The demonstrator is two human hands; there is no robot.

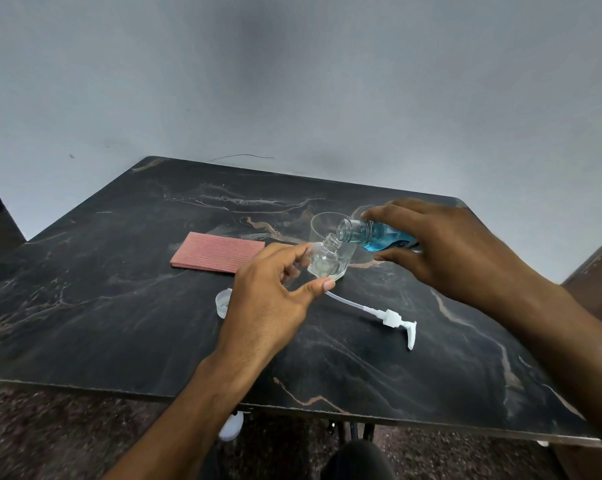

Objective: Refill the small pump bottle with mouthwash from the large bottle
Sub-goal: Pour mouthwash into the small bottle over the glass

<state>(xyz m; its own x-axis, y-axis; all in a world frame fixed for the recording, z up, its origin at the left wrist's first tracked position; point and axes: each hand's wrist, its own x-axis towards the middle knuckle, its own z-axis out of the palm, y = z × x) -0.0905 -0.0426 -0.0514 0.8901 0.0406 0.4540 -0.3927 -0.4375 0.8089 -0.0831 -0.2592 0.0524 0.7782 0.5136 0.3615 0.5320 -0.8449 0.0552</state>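
My left hand [271,292] grips the small clear bottle [325,259], tilted, with its open neck pointing up and right. My right hand [444,244] holds the large bottle [372,235] of blue mouthwash nearly on its side, its open mouth just above the small bottle's neck. The blue liquid sits back from the mouth; no stream is visible. The white pump head with its tube [386,315] lies on the table in front of the bottles.
A clear glass [322,220] stands right behind the two bottles. A pink folded cloth [216,252] lies to the left. A clear cap [223,301] rests by my left wrist. The dark marble table [119,306] ends near my body.
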